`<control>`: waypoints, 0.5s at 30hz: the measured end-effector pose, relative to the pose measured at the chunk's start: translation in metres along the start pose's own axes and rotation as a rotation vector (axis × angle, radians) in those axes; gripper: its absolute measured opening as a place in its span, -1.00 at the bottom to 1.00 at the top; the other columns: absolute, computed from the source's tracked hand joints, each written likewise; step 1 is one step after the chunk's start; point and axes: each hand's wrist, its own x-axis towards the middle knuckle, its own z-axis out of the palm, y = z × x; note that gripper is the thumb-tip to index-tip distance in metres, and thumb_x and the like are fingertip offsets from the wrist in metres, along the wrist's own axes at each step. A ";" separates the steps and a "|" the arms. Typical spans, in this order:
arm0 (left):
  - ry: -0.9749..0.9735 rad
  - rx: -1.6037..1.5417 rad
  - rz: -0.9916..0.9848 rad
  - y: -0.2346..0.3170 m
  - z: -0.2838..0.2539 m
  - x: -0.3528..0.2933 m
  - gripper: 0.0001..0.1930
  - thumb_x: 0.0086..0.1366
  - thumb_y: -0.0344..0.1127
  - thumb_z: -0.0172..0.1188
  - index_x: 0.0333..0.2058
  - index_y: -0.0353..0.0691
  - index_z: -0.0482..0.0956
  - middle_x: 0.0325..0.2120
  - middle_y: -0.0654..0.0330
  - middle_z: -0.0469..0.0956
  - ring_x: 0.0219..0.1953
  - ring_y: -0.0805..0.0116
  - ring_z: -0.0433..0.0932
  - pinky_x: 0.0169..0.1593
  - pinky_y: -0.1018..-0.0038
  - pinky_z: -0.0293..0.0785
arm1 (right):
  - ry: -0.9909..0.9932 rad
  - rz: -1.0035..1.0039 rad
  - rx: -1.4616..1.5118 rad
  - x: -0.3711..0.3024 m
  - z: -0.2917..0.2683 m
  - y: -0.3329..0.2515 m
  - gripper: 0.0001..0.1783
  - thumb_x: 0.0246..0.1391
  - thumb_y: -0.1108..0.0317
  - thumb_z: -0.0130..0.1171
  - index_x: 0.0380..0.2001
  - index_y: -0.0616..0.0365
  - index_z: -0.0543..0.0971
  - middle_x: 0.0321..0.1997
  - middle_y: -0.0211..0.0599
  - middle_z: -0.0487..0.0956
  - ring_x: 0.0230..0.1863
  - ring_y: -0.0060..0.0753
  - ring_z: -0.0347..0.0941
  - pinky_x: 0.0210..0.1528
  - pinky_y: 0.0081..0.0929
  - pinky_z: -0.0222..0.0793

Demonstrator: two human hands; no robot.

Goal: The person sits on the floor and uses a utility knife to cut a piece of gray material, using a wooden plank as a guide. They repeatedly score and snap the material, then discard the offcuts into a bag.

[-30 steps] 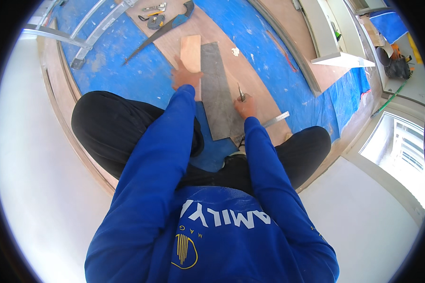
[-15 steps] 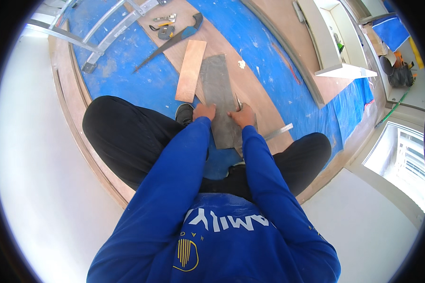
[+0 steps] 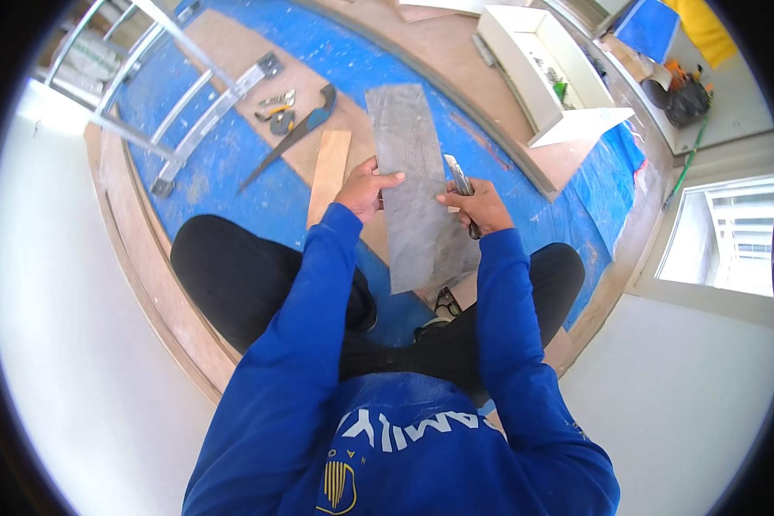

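A long thin grey sheet [image 3: 410,181] is raised between my two hands above the wooden board. My left hand [image 3: 364,187] is closed on its left edge, thumb on top. In my right hand [image 3: 483,206] is a utility knife [image 3: 462,178], blade end pointing away from me, while the thumb reaches the sheet's right edge. A second grey piece [image 3: 457,256] shows beside the sheet's lower right side. Left of the sheet lies a narrow wooden strip [image 3: 328,168], partly hidden by my left hand.
A handsaw [image 3: 294,138] and a tape measure [image 3: 281,123] lie on the wooden board [image 3: 232,56] over blue floor sheeting [image 3: 224,142]. An aluminium ladder [image 3: 199,129] stands at left. At right are an open white cabinet box [image 3: 537,69] and a black bag [image 3: 686,103].
Both hands have lifted the grey sheet off the board. The utility knife has come up with my right hand. The view has shifted, showing more of the ladder.
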 end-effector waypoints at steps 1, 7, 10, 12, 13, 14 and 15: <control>-0.052 0.061 0.027 0.024 0.017 -0.006 -0.40 0.27 -0.40 0.38 0.25 -0.24 0.39 -0.01 0.11 0.61 0.00 0.22 0.65 0.03 0.17 0.64 | 0.001 -0.022 0.019 -0.010 -0.006 -0.016 -0.69 -0.10 0.38 0.57 -0.41 0.28 0.61 -0.65 -0.41 0.47 -0.73 -0.64 0.29 -0.71 -0.56 0.09; -0.304 0.356 0.173 0.085 0.071 -0.033 -0.52 0.36 -0.39 0.32 0.21 -0.31 0.45 0.02 0.06 0.61 -0.02 0.29 0.64 0.06 0.33 0.59 | -0.040 -0.203 0.031 -0.046 -0.027 -0.053 -0.71 -0.01 0.33 0.53 -0.42 0.27 0.60 -0.69 -0.44 0.43 -0.74 -0.64 0.26 -0.68 -0.54 0.08; -0.300 0.309 0.043 0.087 0.073 -0.041 -0.56 0.41 -0.37 0.27 0.20 -0.32 0.45 0.09 0.08 0.60 0.11 0.28 0.59 0.19 0.29 0.50 | -0.015 -0.230 0.061 -0.058 -0.027 -0.050 -0.70 0.00 0.31 0.53 -0.42 0.26 0.60 -0.69 -0.44 0.43 -0.74 -0.63 0.25 -0.68 -0.53 0.10; -0.261 0.266 0.065 0.082 0.069 -0.044 -0.60 0.43 -0.37 0.24 0.19 -0.33 0.46 0.07 0.09 0.61 0.12 0.30 0.59 0.19 0.29 0.51 | -0.020 -0.249 0.025 -0.064 -0.023 -0.056 -0.69 0.01 0.29 0.54 -0.44 0.25 0.60 -0.69 -0.46 0.41 -0.74 -0.63 0.24 -0.67 -0.53 0.10; -0.245 0.232 0.076 0.078 0.069 -0.044 -0.61 0.44 -0.38 0.22 0.19 -0.33 0.47 0.07 0.10 0.61 0.12 0.31 0.58 0.19 0.30 0.51 | -0.020 -0.253 -0.004 -0.067 -0.025 -0.056 -0.69 0.01 0.28 0.54 -0.44 0.24 0.60 -0.69 -0.47 0.40 -0.73 -0.64 0.24 -0.67 -0.53 0.11; -0.255 0.221 0.061 0.075 0.068 -0.044 -0.62 0.45 -0.38 0.21 0.19 -0.33 0.47 0.07 0.10 0.61 0.12 0.32 0.59 0.19 0.30 0.51 | -0.031 -0.246 0.009 -0.068 -0.027 -0.054 -0.68 0.00 0.28 0.55 -0.46 0.21 0.57 -0.69 -0.48 0.40 -0.74 -0.65 0.23 -0.67 -0.56 0.10; -0.264 0.210 0.047 0.073 0.066 -0.043 -0.62 0.45 -0.37 0.21 0.19 -0.32 0.47 0.07 0.11 0.61 0.11 0.32 0.59 0.19 0.30 0.51 | -0.044 -0.240 0.023 -0.068 -0.029 -0.052 -0.66 -0.01 0.28 0.56 -0.49 0.18 0.54 -0.70 -0.49 0.39 -0.74 -0.66 0.22 -0.67 -0.58 0.09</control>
